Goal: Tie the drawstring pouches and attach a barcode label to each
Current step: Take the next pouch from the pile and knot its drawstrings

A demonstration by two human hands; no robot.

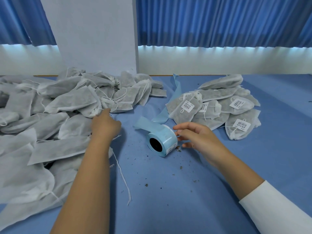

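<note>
Head view: two hands are hanging between the untied pouches and the label roll.

Nearest, a loose string (121, 173) is trailing across the blue worktop (168, 200) among dark crumbs. Beyond it, the left hand (105, 125) is stretching forward to the edge of the untied pouch pile (67, 102), its fingertip meeting a pouch corner; whether it is gripping anything cannot be told. The right hand (194, 134) is hovering with loosely spread fingers, its tips touching the far end of the label roll (163, 142). This roll is lying on its side, its axis running from near-left to far-right toward that hand, so the right hand is sitting better placed for peeling a label. Farther right, the labelled pouches (219, 105) are lying heaped, with blue curtains (219, 21) hanging behind.
</note>
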